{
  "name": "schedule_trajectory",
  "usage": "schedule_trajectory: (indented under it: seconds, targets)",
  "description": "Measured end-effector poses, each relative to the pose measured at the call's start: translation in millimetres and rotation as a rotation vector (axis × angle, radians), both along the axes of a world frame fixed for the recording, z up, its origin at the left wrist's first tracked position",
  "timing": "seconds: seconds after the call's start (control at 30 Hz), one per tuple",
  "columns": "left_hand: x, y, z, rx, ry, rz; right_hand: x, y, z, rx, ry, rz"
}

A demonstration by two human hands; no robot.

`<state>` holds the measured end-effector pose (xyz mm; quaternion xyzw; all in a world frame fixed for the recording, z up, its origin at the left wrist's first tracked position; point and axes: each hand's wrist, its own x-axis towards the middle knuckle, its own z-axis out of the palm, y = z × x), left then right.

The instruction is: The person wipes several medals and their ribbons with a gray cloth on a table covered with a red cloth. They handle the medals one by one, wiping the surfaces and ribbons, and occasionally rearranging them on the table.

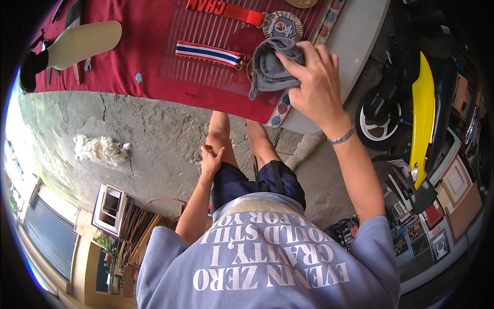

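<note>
My right hand (pixel 316 85) grips a folded grey cloth (pixel 275 64) above the near right corner of the table. Beneath the cloth lies a medal, mostly hidden, with a red, white and blue striped ribbon (pixel 208 53) stretching to the left. Just beyond the cloth is a silver-coloured medal (pixel 283 26) on a red ribbon (pixel 231 13). Part of a gold-coloured medal (pixel 302 2) shows at the top edge. Away from the table, my left hand (pixel 211 160) rests on my left leg by the knee, fingers apart and holding nothing.
A red cloth (pixel 139 31) and a clear ribbed sheet (pixel 180 72) cover the table. On its left lies a cream, rounded object (pixel 85 45) with a black end. A white shaggy dog (pixel 103 149) lies on the concrete floor. A yellow-and-black motorbike (pixel 421 118) stands at right.
</note>
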<state>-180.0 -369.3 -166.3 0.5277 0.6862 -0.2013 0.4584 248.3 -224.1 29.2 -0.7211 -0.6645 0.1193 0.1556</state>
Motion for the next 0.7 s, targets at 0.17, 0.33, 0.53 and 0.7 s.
schedule_trajectory:
  seconds: [0.17, 0.33, 0.53, 0.7]
  targets:
    - [4.9, -1.9, -0.6, 0.004, 0.000, 0.000, 0.5, 26.9, -2.9, 0.013, -0.028, 0.170]
    - [4.7, -2.9, 2.9, -0.002, 0.012, 0.023, -17.8, -1.4, -1.4, -0.061, -0.190, 0.005]
    - [11.0, -1.5, 4.8, -0.010, 0.010, 0.041, -54.8, -42.5, -11.7, -0.051, -0.098, 0.085]
    - [5.4, -5.0, 2.9, -0.016, 0.001, 0.077, -49.7, -70.9, -16.0, -0.086, -0.212, -0.060]
